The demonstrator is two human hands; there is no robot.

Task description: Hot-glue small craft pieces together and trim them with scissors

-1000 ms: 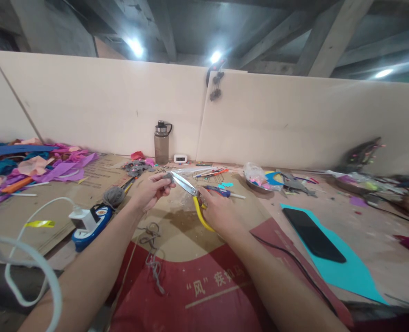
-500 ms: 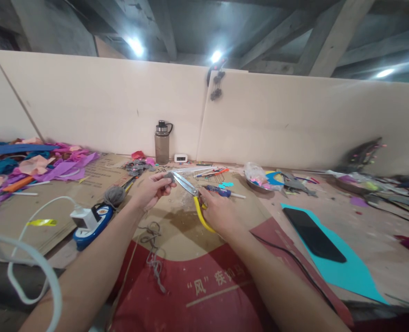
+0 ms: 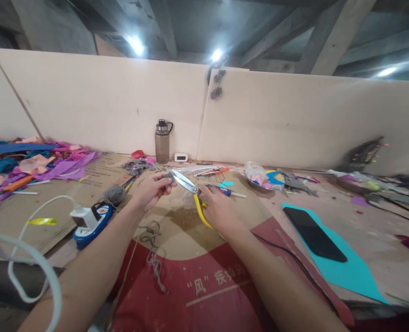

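Observation:
My right hand [image 3: 219, 210] grips yellow-handled scissors [image 3: 190, 189], their steel blades pointing up and left. My left hand [image 3: 151, 189] pinches a small grey piece [image 3: 169, 175] between thumb and fingers, right at the blade tips. Both hands hover over a brown and red cardboard sheet [image 3: 190, 258] on the table. A tangle of grey yarn [image 3: 153, 251] lies on the cardboard under my left forearm, and a grey yarn ball [image 3: 113, 195] sits just left of my left hand.
A black phone [image 3: 313, 233] rests on a teal sheet [image 3: 346, 267] at the right. A white charger [image 3: 81, 217] on a blue device [image 3: 93, 222] sits at the left with a white cable. A bottle [image 3: 161, 142] stands by the back wall; coloured scraps [image 3: 34, 163] pile far left.
Nearly nothing has changed. Both hands stay together with the scissors' tips at the grey piece; the view has shifted slightly.

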